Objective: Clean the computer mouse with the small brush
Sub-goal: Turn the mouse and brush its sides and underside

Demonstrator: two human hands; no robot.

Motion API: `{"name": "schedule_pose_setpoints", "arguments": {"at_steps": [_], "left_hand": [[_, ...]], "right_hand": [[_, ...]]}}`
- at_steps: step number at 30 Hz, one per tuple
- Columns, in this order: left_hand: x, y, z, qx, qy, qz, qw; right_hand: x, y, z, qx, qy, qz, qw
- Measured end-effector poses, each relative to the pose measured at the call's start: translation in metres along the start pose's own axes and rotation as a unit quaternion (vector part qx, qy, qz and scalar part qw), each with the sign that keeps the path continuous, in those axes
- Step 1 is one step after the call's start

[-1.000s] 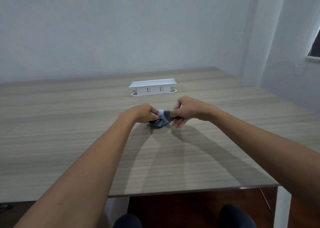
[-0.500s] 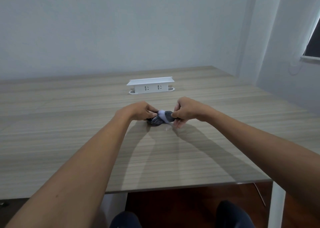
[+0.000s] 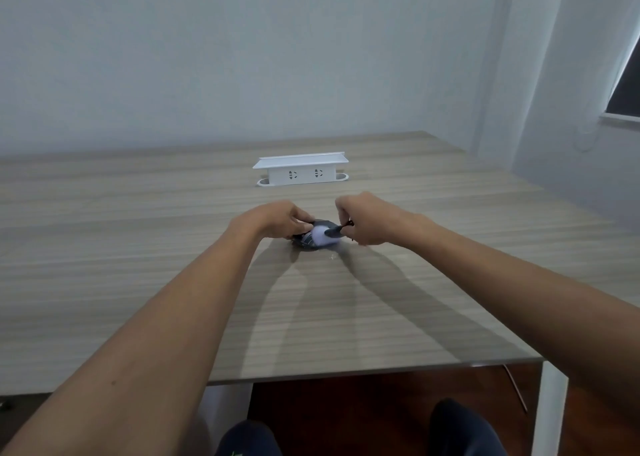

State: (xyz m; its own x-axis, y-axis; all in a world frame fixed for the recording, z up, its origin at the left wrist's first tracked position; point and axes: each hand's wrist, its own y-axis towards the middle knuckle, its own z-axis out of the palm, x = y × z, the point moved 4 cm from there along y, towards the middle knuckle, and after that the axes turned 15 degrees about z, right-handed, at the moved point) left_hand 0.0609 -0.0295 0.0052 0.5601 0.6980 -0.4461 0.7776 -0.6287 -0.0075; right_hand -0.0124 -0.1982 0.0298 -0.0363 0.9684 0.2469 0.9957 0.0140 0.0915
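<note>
Dark brush point(image 3: 335, 231) on gripped mouse point(image 3: 313, 240)

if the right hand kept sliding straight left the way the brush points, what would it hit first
Probably the computer mouse: the right hand pinches the small brush, whose head already lies over the mouse's pale top. Just beyond are the fingers of the left hand gripping the mouse. Depth is hard to judge from this one view.

A plain office or meeting room, sparsely furnished.

A long wood-grain table point(image 3: 138, 247) on white legs is filling the room, with a white desktop power socket box point(image 3: 300, 171) sitting at its middle; bare pale walls point(image 3: 242, 57) are closing it in, and a window point(image 3: 628, 85) is showing at the right above a dark wooden floor point(image 3: 363, 410).
</note>
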Motion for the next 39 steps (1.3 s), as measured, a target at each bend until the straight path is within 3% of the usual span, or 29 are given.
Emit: {"name": "schedule_pose_setpoints", "arguments": {"at_steps": [8,13,18,24,29,35,39], "left_hand": [[0.000,0.001,0.000,0.005,-0.001,-0.008,1.000],[-0.004,-0.002,-0.001,0.001,-0.006,-0.008,1.000],[-0.002,-0.001,0.000,0.001,-0.013,-0.015,1.000],[0.000,-0.001,0.000,0.002,-0.016,-0.011,1.000],[-0.001,-0.002,0.000,-0.010,-0.010,-0.009,1.000],[0.001,0.000,0.000,-0.005,-0.004,-0.013,1.000],[0.002,-0.001,0.000,-0.010,-0.013,-0.016,1.000]], "right_hand": [[-0.005,0.002,-0.005,-0.052,-0.042,-0.005,0.998],[0.014,-0.005,0.002,-0.044,-0.017,-0.067,0.997],[0.002,0.001,-0.005,-0.063,-0.047,-0.037,0.996],[0.012,-0.008,-0.002,-0.037,0.026,-0.069,0.997],[0.000,0.003,-0.004,-0.068,-0.042,-0.040,0.996],[0.016,-0.001,-0.003,-0.061,-0.014,-0.081,0.995],[0.004,0.007,-0.005,-0.074,-0.045,-0.047,0.995]]}}
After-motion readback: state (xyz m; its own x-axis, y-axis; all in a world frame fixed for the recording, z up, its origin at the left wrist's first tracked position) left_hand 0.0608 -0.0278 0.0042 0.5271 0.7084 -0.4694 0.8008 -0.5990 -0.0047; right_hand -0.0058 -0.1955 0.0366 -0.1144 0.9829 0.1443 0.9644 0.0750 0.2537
